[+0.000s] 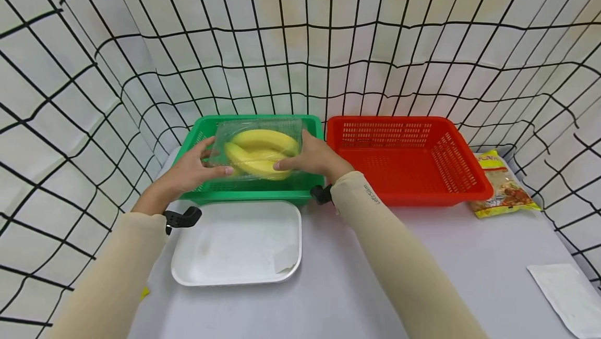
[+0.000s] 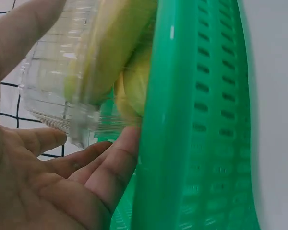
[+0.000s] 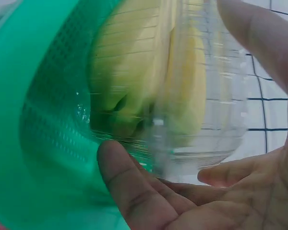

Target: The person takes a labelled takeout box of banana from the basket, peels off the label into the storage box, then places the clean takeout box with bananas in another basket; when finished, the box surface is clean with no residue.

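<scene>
A clear plastic clamshell box [image 1: 230, 131] with yellow bananas [image 1: 264, 143] inside is held over the green basket [image 1: 253, 197]. My left hand [image 1: 190, 168] grips the box's left end, thumb on the near side and fingers beneath, as the left wrist view shows. On the opposite end, my right hand [image 1: 321, 155] holds it with thumb and fingers spread around the edge. In the right wrist view, the banana stems [image 3: 122, 112] face the fingers through the clear wall. The box is tilted toward me, and part of the basket's inside is hidden behind it.
Beside the green basket stands a red basket [image 1: 389, 164]. A white tray [image 1: 230, 247] lies in front. At right are a snack packet [image 1: 504, 185] and a flat white packet [image 1: 565, 294]. Black netting [image 1: 307, 26] encloses the back and sides.
</scene>
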Motion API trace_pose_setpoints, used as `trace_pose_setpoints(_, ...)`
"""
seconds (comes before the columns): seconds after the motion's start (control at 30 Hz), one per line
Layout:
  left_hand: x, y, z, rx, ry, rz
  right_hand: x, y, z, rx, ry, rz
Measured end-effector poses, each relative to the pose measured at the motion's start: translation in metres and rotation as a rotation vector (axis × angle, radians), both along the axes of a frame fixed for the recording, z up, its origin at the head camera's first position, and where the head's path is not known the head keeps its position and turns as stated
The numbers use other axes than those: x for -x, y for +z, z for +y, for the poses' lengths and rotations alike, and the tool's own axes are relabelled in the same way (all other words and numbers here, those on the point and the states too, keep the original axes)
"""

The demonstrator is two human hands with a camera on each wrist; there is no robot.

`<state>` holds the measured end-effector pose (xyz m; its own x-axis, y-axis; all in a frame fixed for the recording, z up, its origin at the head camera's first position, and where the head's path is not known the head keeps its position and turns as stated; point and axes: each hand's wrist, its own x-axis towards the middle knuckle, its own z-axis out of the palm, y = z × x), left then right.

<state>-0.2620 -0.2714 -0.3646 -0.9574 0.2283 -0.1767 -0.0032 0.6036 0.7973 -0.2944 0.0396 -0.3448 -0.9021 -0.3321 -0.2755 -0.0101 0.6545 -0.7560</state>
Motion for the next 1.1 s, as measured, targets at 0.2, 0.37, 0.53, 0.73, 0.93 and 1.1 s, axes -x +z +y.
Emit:
trace_pose_setpoints(0.2,0.005,-0.005,-0.002,0.063,0.002,-0.021,0.006,-0.010,-0.011,-0.061,0.012,-0.014)
trace_pose_setpoints(0.37,0.006,-0.008,-0.002,0.119,-0.003,-0.046,0.007,-0.015,-0.018,-0.117,0.019,-0.008)
trace_pose_setpoints(0.53,0.009,-0.010,-0.002,0.189,-0.021,-0.043,0.007,-0.018,-0.022,-0.145,0.012,-0.032)
trace_pose_setpoints(0.73,0.011,-0.012,-0.003,0.206,-0.032,-0.047,0.006,-0.019,-0.025,-0.154,0.022,-0.034)
trace_pose_setpoints(0.93,0.012,-0.015,-0.004,0.221,-0.058,-0.040,0.007,-0.020,-0.028,-0.194,0.019,-0.045)
trace_pose_setpoints(1.1,0.013,-0.017,-0.005,0.232,-0.070,-0.036,0.006,-0.021,-0.031,-0.227,0.023,-0.050)
